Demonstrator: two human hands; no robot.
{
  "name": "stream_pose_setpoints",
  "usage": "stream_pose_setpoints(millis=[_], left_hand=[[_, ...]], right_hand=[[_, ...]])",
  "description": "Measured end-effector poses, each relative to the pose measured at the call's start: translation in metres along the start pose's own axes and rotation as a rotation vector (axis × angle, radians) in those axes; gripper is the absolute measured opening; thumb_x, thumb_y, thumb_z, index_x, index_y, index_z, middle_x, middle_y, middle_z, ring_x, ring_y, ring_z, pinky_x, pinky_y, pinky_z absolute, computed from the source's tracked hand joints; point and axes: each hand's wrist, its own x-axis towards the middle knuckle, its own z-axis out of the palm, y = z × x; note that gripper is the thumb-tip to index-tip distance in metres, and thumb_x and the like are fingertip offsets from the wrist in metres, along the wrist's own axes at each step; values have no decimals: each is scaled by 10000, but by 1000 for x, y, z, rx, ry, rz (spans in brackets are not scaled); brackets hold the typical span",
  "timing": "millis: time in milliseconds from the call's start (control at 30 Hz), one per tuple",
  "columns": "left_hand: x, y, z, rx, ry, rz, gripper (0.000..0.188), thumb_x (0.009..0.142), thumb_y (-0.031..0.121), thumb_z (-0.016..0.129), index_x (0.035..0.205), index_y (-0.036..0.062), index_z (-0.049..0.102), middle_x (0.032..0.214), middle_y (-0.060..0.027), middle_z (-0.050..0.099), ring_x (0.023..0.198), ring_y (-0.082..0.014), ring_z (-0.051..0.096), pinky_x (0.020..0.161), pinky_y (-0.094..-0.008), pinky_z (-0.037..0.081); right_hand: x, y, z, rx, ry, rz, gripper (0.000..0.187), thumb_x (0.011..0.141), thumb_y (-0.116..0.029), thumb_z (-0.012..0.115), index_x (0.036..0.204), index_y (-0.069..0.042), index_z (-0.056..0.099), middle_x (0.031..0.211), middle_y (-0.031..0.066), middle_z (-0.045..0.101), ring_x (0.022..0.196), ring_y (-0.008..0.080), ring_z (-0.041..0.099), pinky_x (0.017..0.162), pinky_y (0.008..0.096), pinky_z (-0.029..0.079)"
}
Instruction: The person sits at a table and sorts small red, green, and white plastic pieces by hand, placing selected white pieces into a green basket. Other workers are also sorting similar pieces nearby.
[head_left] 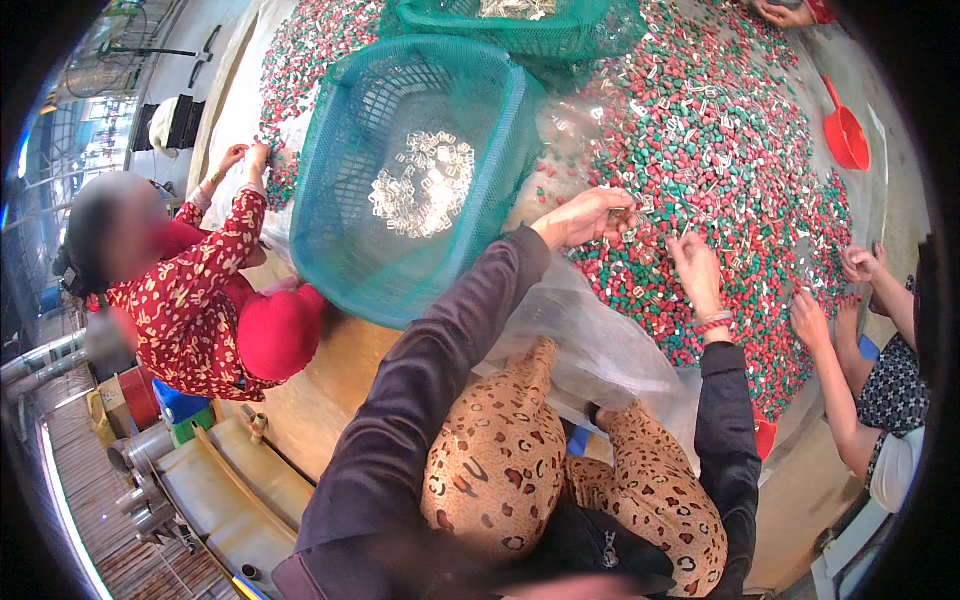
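Over a wide pile of small red and green pebble-like pieces [690, 150], my left hand [585, 218] is closed, palm partly up, with what look like a few small clear plastic slides at its curled fingers. To its right, my right hand [697, 272] reaches down to the pile's surface, thumb and fingers drawn together; what they pinch is too small to name. Clear, loop-shaped slides lie scattered among the coloured pieces. A blue-green mesh-lined basket [335, 130] stands left of my left hand, holding a heap of clear slides [425, 185].
Behind it is a green basket [480, 38] with pale pieces. A red scoop [846, 138] lies at the far right. A person in red patterned clothes [200, 290] works at the left, another's hands [812, 318] at the right. Clear sheeting [590, 330] edges the pile over my knees.
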Motion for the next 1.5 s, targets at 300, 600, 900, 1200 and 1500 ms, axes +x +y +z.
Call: stream_pose_setpoints(millis=[300,600,900,1200,1500], left_hand=[[15,3,-9,704,246,-87,323,899,363,614,932,45,660,781,16,606,678,-95,522,609,-270,434],[52,-20,10,1599,420,265,285,806,292,691,907,31,637,849,-191,665,804,-366,652,709,-472,501],[44,-17,-7,1520,398,210,298,825,323,669,790,27,675,655,-117,628,692,-279,644,655,-413,494],[-5,37,8,49,-23,-39,213,884,133,456,1060,73,560,818,6,483,686,-64,447,478,-190,308],[32,1,15,1325,179,142,287,799,355,697,873,78,686,707,-52,630,657,-201,604,600,-337,467]], right_hand=[[-6,2,-2,342,142,11,313,874,-274,647,1033,-52,494,703,106,666,649,250,656,573,381,479],[-17,-13,-21,157,0,170,328,845,-159,612,1100,-91,417,654,147,579,678,382,609,598,477,430],[-23,-1,-22,73,-13,111,181,876,-224,578,925,-49,576,705,183,630,744,380,636,650,473,467],[-2,-1,-3,-214,-134,-30,159,842,-167,561,815,-24,624,772,210,652,797,369,656,662,481,496],[-16,2,-22,649,1,281,242,829,-215,717,741,-44,569,597,-24,514,533,82,466,502,263,382]])
